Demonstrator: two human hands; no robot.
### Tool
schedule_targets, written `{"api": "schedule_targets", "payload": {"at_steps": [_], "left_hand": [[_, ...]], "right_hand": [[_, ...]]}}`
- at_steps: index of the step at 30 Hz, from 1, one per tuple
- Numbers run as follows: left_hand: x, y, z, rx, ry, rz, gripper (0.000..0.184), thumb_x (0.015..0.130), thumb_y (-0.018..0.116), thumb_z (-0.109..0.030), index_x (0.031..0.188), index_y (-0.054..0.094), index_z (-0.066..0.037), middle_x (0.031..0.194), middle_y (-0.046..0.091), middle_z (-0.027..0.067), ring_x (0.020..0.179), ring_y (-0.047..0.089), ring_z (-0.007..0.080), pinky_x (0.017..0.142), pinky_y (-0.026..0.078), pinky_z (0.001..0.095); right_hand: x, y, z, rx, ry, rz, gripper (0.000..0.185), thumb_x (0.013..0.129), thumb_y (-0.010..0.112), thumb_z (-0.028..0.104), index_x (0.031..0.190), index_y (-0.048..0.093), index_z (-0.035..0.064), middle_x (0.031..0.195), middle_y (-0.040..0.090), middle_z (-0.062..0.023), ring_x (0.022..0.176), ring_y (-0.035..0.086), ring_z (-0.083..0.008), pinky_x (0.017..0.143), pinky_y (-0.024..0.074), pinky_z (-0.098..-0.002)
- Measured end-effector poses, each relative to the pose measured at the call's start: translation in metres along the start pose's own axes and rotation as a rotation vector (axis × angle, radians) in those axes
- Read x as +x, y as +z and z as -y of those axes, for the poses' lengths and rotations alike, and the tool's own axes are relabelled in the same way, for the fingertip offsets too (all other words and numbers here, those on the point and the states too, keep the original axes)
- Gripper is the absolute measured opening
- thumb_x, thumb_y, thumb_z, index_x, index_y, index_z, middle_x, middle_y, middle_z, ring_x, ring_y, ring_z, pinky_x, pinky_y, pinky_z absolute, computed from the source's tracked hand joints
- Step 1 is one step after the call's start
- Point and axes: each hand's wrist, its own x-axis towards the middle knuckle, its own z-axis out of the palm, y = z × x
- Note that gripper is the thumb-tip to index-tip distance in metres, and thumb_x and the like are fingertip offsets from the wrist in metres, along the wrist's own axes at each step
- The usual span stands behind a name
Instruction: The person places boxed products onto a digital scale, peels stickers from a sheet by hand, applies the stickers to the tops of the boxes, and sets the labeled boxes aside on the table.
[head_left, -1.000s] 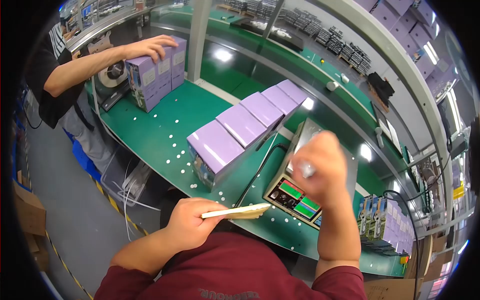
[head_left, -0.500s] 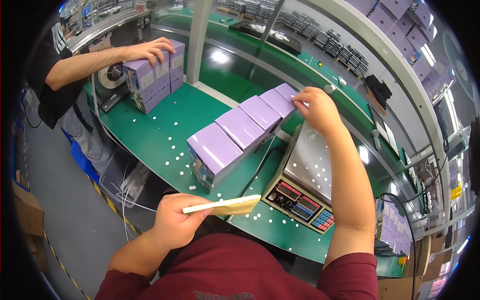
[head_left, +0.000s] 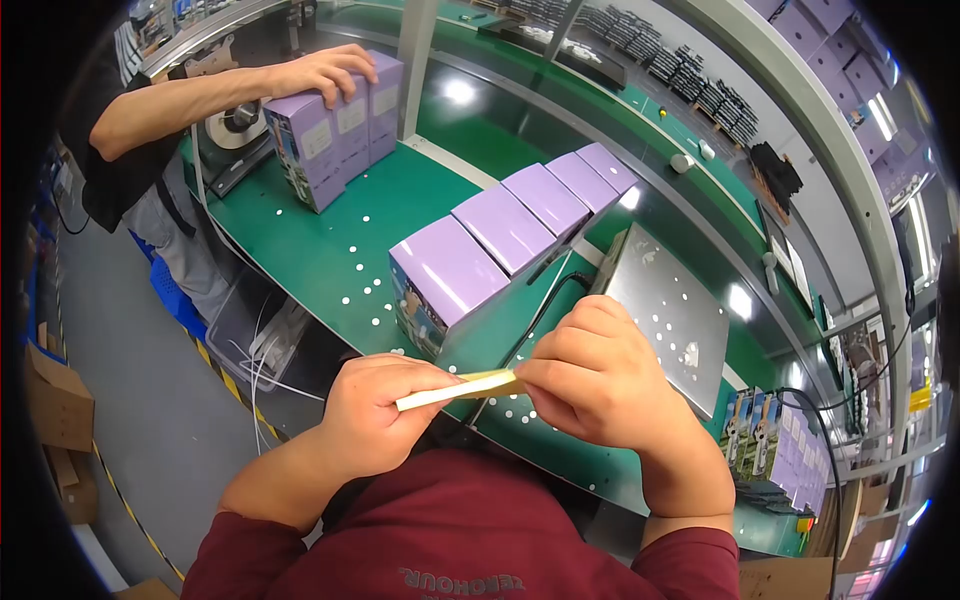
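My left hand is closed on a thin stack of yellow sticker sheets, thumb on top, held low in front of my body. At the stack's right end, the fingers of my right hand are pinched on its edge; the fingertips are partly hidden. Just beyond stands a row of several purple boxes, side by side on the green table. A small white round sticker shows on the top of the farthest box.
A weighing scale with a metal plate lies behind my right hand, dotted with white stickers. Left, another person's hand rests on more purple boxes. A metal post rises behind the table. Printed boxes stand at right.
My right hand has come back from the farthest box to the yellow sheets. A white dot now shows on that box's top. The view has shifted slightly.
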Motion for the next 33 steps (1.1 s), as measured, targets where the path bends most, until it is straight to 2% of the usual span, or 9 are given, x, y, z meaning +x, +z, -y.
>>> {"api": "schedule_targets", "payload": {"at_steps": [5,7,10,12,15,21,25,29,33], "left_hand": [[-0.005,-0.001,-0.001,0.005,0.019,-0.013,0.010,0.085,0.074,0.004,0.095,0.075,0.000,0.082,0.075,0.0129,0.070,0.071,0.0233,0.064,0.054,0.0308],[-0.007,-0.010,-0.002,-0.003,-0.012,-0.010,0.010,0.085,0.074,0.004,0.094,0.075,0.000,0.083,0.075,0.0131,0.070,0.072,0.0234,0.064,0.054,0.0308],[-0.010,-0.033,-0.002,-0.022,-0.098,0.012,0.009,0.085,0.074,0.004,0.094,0.075,0.000,0.084,0.076,0.0136,0.070,0.072,0.0235,0.065,0.055,0.0306],[-0.013,-0.003,-0.006,-0.020,-0.094,-0.005,0.008,0.086,0.074,0.004,0.093,0.075,0.000,0.084,0.076,0.0138,0.070,0.072,0.0234,0.064,0.055,0.0304],[-0.013,-0.005,-0.007,-0.031,-0.103,-0.027,0.007,0.086,0.074,0.004,0.092,0.074,0.000,0.085,0.076,0.0138,0.070,0.072,0.0232,0.064,0.055,0.0305],[-0.015,-0.020,-0.006,-0.034,-0.123,-0.070,0.007,0.085,0.074,0.004,0.091,0.074,0.000,0.085,0.076,0.0133,0.072,0.072,0.0237,0.065,0.055,0.0309],[-0.009,-0.018,-0.006,0.007,-0.087,-0.043,0.008,0.085,0.075,0.004,0.092,0.075,-0.001,0.087,0.077,0.0128,0.074,0.074,0.0244,0.068,0.056,0.0312],[-0.005,-0.015,-0.003,0.008,-0.019,-0.025,0.016,0.084,0.074,0.005,0.099,0.076,-0.001,0.089,0.077,0.0135,0.073,0.073,0.0276,0.066,0.056,0.0334],[-0.007,-0.013,-0.004,0.053,0.016,-0.014,0.012,0.083,0.075,0.004,0.094,0.076,-0.002,0.090,0.078,0.0122,0.077,0.075,0.0252,0.071,0.058,0.0319]], "right_hand": [[0.004,-0.011,-0.026,0.064,0.000,-0.021,0.020,0.068,0.081,0.001,0.084,0.071,0.0078,0.082,0.066,-0.0043,0.077,0.062,-0.0233,0.072,0.0472,-0.0378],[0.016,-0.015,-0.059,-0.155,0.071,-0.245,0.014,0.071,0.078,0.001,0.082,0.071,0.0063,0.080,0.067,-0.0072,0.078,0.063,-0.0246,0.075,0.0487,-0.0384],[0.051,-0.016,-0.112,-0.328,0.295,-0.329,0.006,0.079,0.075,0.005,0.084,0.072,0.0035,0.082,0.068,-0.0102,0.081,0.065,-0.0294,0.080,0.0513,-0.0389],[0.023,-0.022,-0.147,-0.339,0.340,-0.363,0.005,0.082,0.074,0.007,0.085,0.072,0.0027,0.083,0.068,-0.0106,0.082,0.065,-0.0308,0.081,0.0518,-0.0393],[0.025,-0.017,-0.166,-0.389,0.299,-0.074,0.006,0.084,0.074,0.007,0.086,0.073,0.0020,0.084,0.069,-0.0105,0.086,0.066,-0.0309,0.082,0.0525,-0.0398],[0.009,-0.017,-0.092,-0.145,0.326,-0.152,0.007,0.084,0.075,0.005,0.091,0.075,0.0044,0.087,0.069,-0.0097,0.085,0.065,-0.0298,0.079,0.0515,-0.0387],[0.004,-0.009,-0.020,0.084,0.155,-0.034,0.018,0.074,0.082,0.004,0.091,0.075,0.0068,0.088,0.068,-0.0056,0.081,0.062,-0.0266,0.075,0.0486,-0.0372],[0.011,0.000,0.001,0.020,0.045,0.046,0.022,0.071,0.082,0.003,0.092,0.075,0.0076,0.086,0.068,-0.0036,0.079,0.061,-0.0245,0.074,0.0470,-0.0375],[0.008,0.000,-0.007,0.108,0.001,0.047,0.022,0.071,0.081,0.001,0.091,0.076,0.0077,0.085,0.068,-0.0028,0.078,0.061,-0.0237,0.074,0.0464,-0.0378]]}}
